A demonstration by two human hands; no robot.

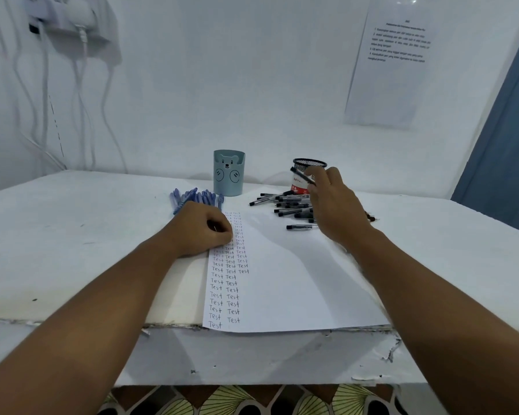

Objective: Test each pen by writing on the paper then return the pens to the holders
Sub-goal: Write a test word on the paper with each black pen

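A white paper lies on the table with columns of the word "Test" down its left side. My left hand rests curled on the paper's upper left corner, holding nothing I can see. My right hand is raised above a pile of black pens and pinches one black pen, which points up-left in front of the black mesh holder. A light blue bear holder stands further left. Several blue pens lie fanned beside it.
The white table meets a white wall at the back. Cables hang from a wall socket at upper left. A printed sheet is taped to the wall at right. A lone black pen lies near the paper.
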